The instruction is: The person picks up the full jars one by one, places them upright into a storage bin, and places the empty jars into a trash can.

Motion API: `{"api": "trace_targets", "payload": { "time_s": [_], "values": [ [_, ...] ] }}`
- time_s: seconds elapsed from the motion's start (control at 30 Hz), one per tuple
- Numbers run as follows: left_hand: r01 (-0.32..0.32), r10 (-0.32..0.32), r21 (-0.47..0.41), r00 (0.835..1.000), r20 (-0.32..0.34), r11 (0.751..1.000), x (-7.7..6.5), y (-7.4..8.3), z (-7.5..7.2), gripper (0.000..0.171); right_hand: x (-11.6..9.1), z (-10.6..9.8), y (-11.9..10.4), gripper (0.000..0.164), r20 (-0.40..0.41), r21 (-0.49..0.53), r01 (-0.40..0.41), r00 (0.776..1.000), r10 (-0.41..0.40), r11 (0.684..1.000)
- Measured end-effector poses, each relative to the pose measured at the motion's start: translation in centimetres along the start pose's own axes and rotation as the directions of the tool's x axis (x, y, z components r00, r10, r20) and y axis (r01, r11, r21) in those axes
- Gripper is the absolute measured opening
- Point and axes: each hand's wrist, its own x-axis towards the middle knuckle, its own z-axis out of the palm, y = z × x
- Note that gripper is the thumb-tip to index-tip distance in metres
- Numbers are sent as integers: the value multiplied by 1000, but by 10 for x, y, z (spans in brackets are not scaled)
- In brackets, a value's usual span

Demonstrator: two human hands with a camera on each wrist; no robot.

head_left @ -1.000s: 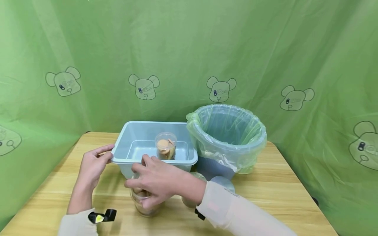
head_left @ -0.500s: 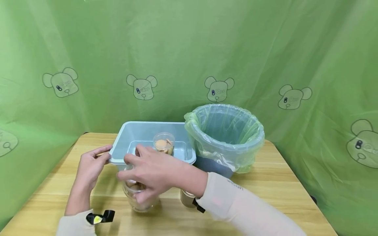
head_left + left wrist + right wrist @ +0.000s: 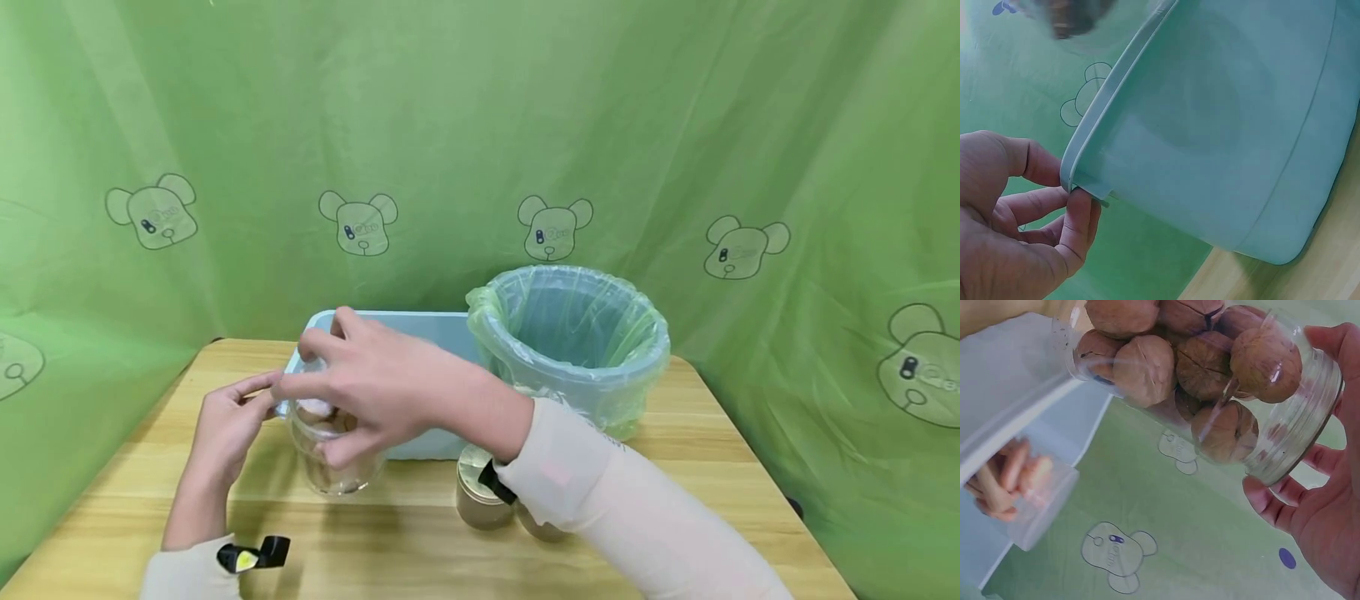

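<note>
My right hand grips a clear jar of walnuts around its top, fingers spread at the lid end. In the head view the jar hangs at the front left of a light blue plastic bin, overlapping its front wall. My left hand pinches the bin's left front rim between thumb and fingers, as the left wrist view shows. Inside the bin stands a clear tub of biscuits, seen in the right wrist view; my right hand and forearm hide it from the head camera.
A round waste bin with a green plastic liner stands right of the blue bin. Two small containers, one with a pale gold lid and another partly under my right sleeve, sit in front. A green printed cloth hangs behind the wooden table.
My right hand has raised the walnut jar from the table and carried it up and slightly left, toward the blue bin. The left hand has kept its pinch on the rim.
</note>
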Motion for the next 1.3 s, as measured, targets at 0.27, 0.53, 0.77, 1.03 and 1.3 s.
{"api": "trace_targets", "payload": {
  "time_s": [0.27, 0.53, 0.77, 1.03, 1.3],
  "values": [
    [-12, 12, 1, 1000, -4, 1000, 1, 0, 0, 47, 8, -22, 10, 55, 22, 7, -65, 998, 65, 998],
    [-21, 20, -30, 1000, -23, 999, 1, 1, 1, 44, 17, -29, 24, 55, 34, -36, -146, 989, 147, 989],
    [-27, 26, -20, 999, -28, 999, 2, 1, 1, 42, 25, -19, 37, 56, 14, -19, -187, 982, 187, 982],
    [-14, 14, -11, 1000, -24, 1000, 2, 2, 2, 44, 34, 4, 52, 59, 63, 20, -273, 960, 271, 962],
    [-13, 13, -3, 1000, -10, 1000, 2, 1, 1, 45, 41, 33, 59, 63, 102, 48, -323, 943, 317, 945]
  ]
}}
